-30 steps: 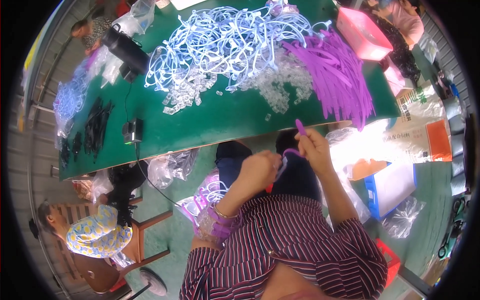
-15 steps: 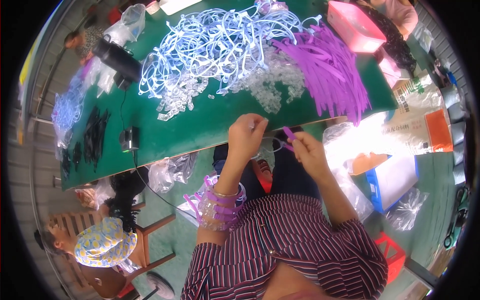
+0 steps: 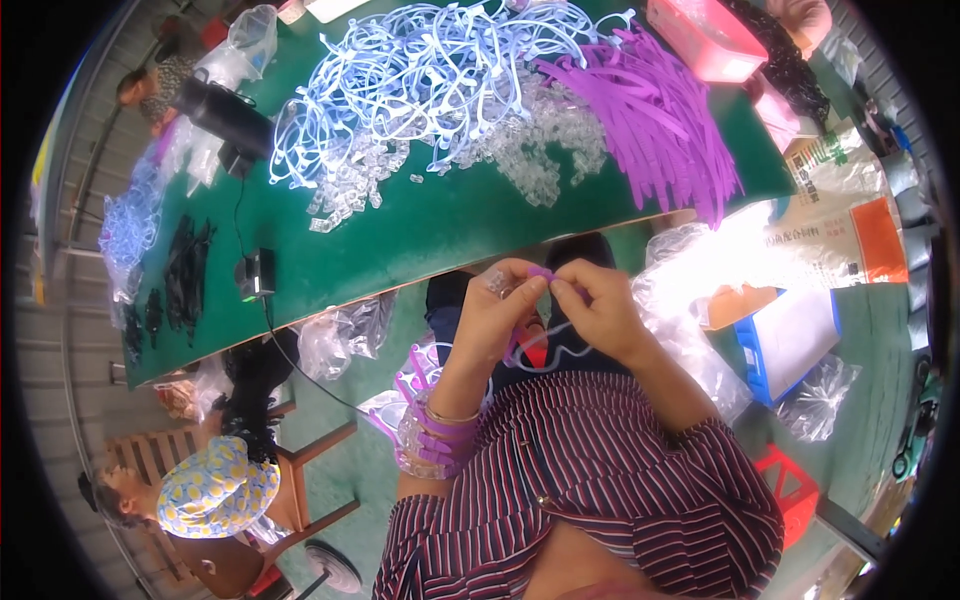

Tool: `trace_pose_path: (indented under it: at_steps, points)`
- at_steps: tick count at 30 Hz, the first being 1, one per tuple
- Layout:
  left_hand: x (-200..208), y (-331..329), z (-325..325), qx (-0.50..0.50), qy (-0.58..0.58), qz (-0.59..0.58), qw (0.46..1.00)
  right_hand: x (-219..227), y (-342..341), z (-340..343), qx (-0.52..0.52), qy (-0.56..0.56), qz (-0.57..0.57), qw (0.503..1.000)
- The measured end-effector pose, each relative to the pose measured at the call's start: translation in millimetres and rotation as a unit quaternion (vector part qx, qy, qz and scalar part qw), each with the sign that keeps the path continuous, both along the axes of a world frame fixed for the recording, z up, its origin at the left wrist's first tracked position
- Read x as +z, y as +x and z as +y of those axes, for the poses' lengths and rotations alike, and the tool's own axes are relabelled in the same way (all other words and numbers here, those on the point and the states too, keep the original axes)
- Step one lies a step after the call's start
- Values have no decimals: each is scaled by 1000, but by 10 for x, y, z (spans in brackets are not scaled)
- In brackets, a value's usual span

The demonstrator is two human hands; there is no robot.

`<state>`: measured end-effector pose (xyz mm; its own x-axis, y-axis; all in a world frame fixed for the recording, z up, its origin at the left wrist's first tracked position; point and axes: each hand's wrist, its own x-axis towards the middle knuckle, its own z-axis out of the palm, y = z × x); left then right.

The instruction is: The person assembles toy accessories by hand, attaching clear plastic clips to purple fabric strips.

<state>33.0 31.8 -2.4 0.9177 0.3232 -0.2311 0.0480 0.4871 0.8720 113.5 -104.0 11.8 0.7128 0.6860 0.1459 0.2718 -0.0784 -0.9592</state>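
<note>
My left hand (image 3: 500,310) and my right hand (image 3: 603,308) meet in front of my lap, just off the table's near edge. Between their fingertips both pinch a purple strap (image 3: 540,272). A thin pale blue loop (image 3: 548,355) dangles beneath the hands. Something small and clear, like a plastic buckle (image 3: 495,283), shows at my left fingers, partly hidden. Around my left forearm hang several purple straps (image 3: 447,440) with clear pieces. Farther off on the table lie pale blue looped bands (image 3: 400,80), clear plastic buckles (image 3: 545,165) and loose purple straps (image 3: 655,130).
On the green table (image 3: 330,265) are a black bottle (image 3: 222,112), a small black box (image 3: 256,272) with a cable, black straps (image 3: 187,280) and a pink bin (image 3: 708,38). A blue-edged tray (image 3: 790,345) lies right. Another person (image 3: 220,485) sits at left.
My hands have come together. The purple strap, earlier in my right hand alone, is now pinched between both, and the pale blue loop hangs lower. The view has shifted slightly.
</note>
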Motion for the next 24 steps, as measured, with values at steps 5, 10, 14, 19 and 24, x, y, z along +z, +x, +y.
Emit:
trace_pose_path:
  at_steps: [5, 10, 14, 19, 24]
  points:
    - [23, -100, 46, -38, 1, 1, 999, -94, -1, -47, 28, -24, -24, 999]
    - [18, -120, 8, -39, 47, 6, 998, -132, -29, -1, 18, 2, -65, 998]
    - [-55, -138, 35, -53, 82, 7, 995, -113, 22, 25, 31, 26, -117, 992]
    - [-23, -125, 10, -20, 52, 12, 998, -147, 38, -5, 39, 38, -195, 979]
    - [-61, -188, 164, 31, 48, 14, 998, -173, -22, -53, 7, 19, -123, 992]
